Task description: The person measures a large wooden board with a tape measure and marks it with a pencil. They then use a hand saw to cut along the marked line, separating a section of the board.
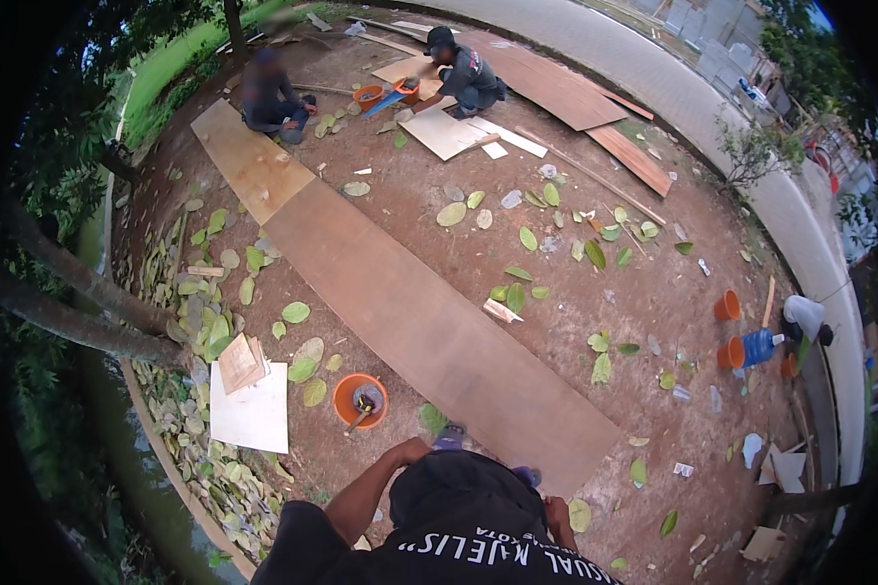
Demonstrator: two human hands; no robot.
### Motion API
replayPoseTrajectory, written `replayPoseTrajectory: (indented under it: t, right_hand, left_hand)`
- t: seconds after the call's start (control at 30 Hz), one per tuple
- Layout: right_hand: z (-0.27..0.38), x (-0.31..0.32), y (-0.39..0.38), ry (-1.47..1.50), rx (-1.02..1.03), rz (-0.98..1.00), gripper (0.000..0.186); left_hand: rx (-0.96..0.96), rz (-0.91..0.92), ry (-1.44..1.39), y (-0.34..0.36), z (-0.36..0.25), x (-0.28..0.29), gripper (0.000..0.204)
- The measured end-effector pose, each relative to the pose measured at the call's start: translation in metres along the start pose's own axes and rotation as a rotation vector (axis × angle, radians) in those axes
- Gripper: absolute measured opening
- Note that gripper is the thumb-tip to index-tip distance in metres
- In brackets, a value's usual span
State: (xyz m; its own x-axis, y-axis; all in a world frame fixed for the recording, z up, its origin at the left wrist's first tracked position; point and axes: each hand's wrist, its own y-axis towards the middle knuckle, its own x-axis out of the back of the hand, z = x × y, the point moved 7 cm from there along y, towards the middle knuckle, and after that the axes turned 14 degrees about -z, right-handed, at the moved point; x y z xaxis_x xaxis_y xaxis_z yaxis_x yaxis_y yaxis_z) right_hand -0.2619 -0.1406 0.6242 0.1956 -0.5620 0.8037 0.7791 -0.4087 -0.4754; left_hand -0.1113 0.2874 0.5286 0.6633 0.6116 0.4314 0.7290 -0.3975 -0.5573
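Note:
My left arm (366,487) reaches forward from a black sleeve and bends in front of my black shirt. My left hand is tucked against my body, its fingers hidden. On the right only a small part of my right arm (559,517) shows beside the shirt, and my right hand's fingers are out of sight. Whether either hand holds anything cannot be made out. Close in front of me lies a long strip of brown plywood (429,322), with my feet at its near end. An orange bucket (338,398) with a hammer (359,419) and a tape measure (365,402) stands left of my feet.
A person (268,93) sits by the strip's far end; another person (468,73) crouches near a white board (444,132) and a blue handsaw (384,103). Plywood offcuts (249,409) lie left, below tree trunks (88,331). A blue water jug (757,347) lies right.

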Motion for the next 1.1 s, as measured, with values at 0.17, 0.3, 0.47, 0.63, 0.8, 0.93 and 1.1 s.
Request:
replayPoseTrajectory:
  t: [0.17, 0.3, 0.47, 0.63, 0.8, 0.93, 1.1]
  right_hand:
    - [-0.079, -0.040, 0.022, 0.272, -0.169, -0.046, 0.030]
    - [0.012, 0.033, -0.024, 0.007, 0.008, -0.101, 0.038]
    - [0.016, 0.044, -0.040, 0.225, -0.037, 0.046, 0.043]
    - [0.044, 0.048, -0.022, 0.235, 0.165, 0.148, 0.040]
    - [0.044, 0.040, -0.007, 0.284, 0.263, 0.237, 0.039]
    - [0.026, 0.018, -0.014, 0.333, 0.178, 0.349, 0.037]
    - [-0.009, 0.005, -0.046, 0.418, 0.101, 0.493, 0.039]
  left_hand:
    - [0.265, 0.029, -0.158, -0.010, -0.042, 0.026, 0.030]
    - [0.256, 0.115, -0.200, -0.044, -0.042, 0.014, 0.027]
    - [0.276, 0.139, -0.332, -0.077, -0.048, 0.000, 0.028]
    - [0.127, 0.058, -0.231, -0.119, -0.074, 0.006, 0.031]
    - [0.307, 0.124, -0.295, -0.169, -0.109, 0.010, 0.035]
    - [0.479, 0.214, -0.359, -0.192, -0.120, 0.013, 0.038]
    - [0.422, 0.323, -0.411, -0.195, -0.137, 0.010, 0.040]
